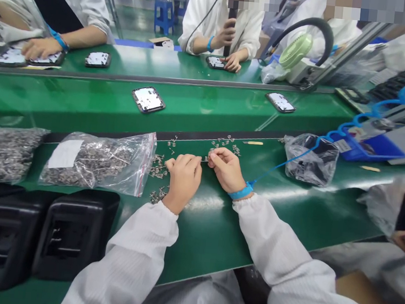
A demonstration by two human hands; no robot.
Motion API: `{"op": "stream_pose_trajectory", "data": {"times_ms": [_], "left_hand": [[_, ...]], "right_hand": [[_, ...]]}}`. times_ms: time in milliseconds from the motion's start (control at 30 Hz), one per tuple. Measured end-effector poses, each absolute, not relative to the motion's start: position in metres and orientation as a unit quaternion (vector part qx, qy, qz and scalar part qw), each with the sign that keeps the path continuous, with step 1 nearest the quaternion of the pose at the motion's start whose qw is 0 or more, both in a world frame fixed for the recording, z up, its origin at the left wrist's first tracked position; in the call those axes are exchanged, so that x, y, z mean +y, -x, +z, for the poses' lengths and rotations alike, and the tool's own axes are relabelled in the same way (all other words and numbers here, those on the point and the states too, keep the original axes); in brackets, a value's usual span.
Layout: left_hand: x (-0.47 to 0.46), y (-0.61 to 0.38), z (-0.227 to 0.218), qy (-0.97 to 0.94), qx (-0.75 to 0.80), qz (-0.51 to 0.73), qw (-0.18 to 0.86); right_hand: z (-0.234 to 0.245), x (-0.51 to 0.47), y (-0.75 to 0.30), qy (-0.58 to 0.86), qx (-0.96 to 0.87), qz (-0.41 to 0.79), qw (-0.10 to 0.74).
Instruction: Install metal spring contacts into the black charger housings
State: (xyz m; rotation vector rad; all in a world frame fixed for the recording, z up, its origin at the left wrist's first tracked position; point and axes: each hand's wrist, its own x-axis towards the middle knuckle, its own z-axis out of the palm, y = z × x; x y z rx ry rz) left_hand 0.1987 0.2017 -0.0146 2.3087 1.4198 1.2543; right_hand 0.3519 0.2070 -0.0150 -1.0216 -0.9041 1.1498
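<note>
Over the green bench, my left hand (pixel 184 178) is closed, its thumb and fingertips pinching one end of a thin metal spring piece (pixel 204 160). Facing it from the right, my right hand (pixel 228 169) pinches the other end; that wrist wears a blue strap (pixel 241 190). The fingers partly cover the piece, and its exact shape is too small to make out. Loose metal spring pieces (pixel 158 167) lie scattered beside my left hand. More of these small metal pieces (pixel 224 141) sit just beyond my right fingertips.
Left of my hands lies a clear zip bag (pixel 97 161) of metal pieces, with black plastic housings (pixel 74 235) nearer me. A plastic-lined container (pixel 311 159) and blue tray (pixel 376 147) stand right. Beyond, a green conveyor (pixel 206 105) carries device parts (pixel 148 99); co-workers sit opposite.
</note>
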Motion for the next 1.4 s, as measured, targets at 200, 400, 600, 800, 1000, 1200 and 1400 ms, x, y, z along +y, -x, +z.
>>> {"op": "stream_pose_trajectory", "data": {"times_ms": [200, 400, 600, 800, 1000, 1200, 1400], "left_hand": [[0.200, -0.192, -0.008, -0.804, 0.480, 0.350, -0.018], [0.204, -0.192, -0.012, -0.830, 0.437, 0.346, 0.017], [0.205, -0.198, -0.018, -0.809, 0.362, 0.446, 0.127], [0.204, -0.203, -0.012, -0.759, 0.349, 0.500, 0.228], [0.209, -0.201, -0.014, -0.700, 0.391, 0.534, 0.270], [0.212, -0.194, -0.019, -0.728, 0.438, 0.494, 0.184], [0.204, -0.191, -0.010, -0.775, 0.418, 0.472, 0.031]], "right_hand": [[-0.008, 0.204, -0.358, 0.452, -0.372, 0.564, 0.581], [-0.005, 0.200, -0.356, 0.457, -0.354, 0.581, 0.574], [-0.006, 0.200, -0.355, 0.441, -0.345, 0.596, 0.576], [-0.007, 0.199, -0.351, 0.437, -0.355, 0.574, 0.595], [-0.009, 0.199, -0.352, 0.436, -0.378, 0.557, 0.597], [0.007, 0.192, -0.348, 0.499, -0.488, 0.402, 0.592], [0.050, 0.110, -0.362, 0.591, -0.574, 0.075, 0.563]]}}
